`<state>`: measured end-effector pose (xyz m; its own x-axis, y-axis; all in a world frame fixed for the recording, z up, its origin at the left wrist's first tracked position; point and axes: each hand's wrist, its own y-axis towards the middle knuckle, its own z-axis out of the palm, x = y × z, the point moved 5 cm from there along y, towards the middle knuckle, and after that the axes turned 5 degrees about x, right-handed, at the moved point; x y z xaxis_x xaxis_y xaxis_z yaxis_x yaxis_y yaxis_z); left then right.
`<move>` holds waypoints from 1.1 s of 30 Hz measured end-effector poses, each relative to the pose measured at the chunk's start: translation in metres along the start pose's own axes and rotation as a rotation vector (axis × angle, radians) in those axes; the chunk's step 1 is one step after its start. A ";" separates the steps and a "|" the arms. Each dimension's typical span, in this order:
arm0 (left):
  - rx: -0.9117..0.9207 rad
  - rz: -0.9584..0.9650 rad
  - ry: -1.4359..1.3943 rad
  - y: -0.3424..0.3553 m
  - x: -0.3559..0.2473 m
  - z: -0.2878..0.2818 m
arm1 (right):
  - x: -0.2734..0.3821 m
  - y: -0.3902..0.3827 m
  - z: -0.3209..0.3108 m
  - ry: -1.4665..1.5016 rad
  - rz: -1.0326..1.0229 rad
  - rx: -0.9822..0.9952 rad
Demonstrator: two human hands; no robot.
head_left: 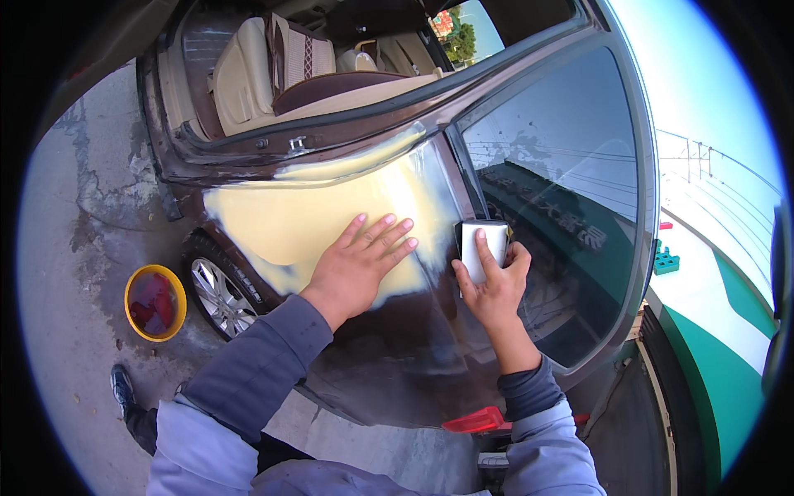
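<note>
1 brown car (372,355) stands on gray, blotchy ground (66,231). 1 big dark window (571,132), near 2 o'clock, shows pale writing. 1 pale yellow patch (289,223) covers part of the car's side. 1 wheel (222,299) and 1 yellow bucket (157,337) sit toward 9 o'clock. 2 hands: the left hand (354,271) lies flat on the patch, fingers spread — the right hand (500,291) grips 1 black-and-white block (470,250) at the patch's 3 o'clock side.
</note>
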<state>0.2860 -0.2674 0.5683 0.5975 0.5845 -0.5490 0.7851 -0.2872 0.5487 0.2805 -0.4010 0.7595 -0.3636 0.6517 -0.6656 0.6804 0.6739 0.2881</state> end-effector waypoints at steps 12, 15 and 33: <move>0.003 -0.074 -0.050 -0.030 0.001 0.018 | 0.019 -0.017 -0.004 -0.027 -0.047 0.055; -0.082 -0.066 -0.007 -0.033 0.002 0.017 | 0.036 -0.002 0.008 0.033 -0.098 0.065; 0.019 -0.077 -0.013 -0.032 0.002 0.019 | 0.027 -0.047 -0.007 0.031 -0.015 0.103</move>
<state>0.2655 -0.2715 0.5372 0.5368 0.5959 -0.5972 0.8319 -0.2557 0.4925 0.2347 -0.4128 0.7328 -0.3924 0.6536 -0.6471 0.7363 0.6449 0.2048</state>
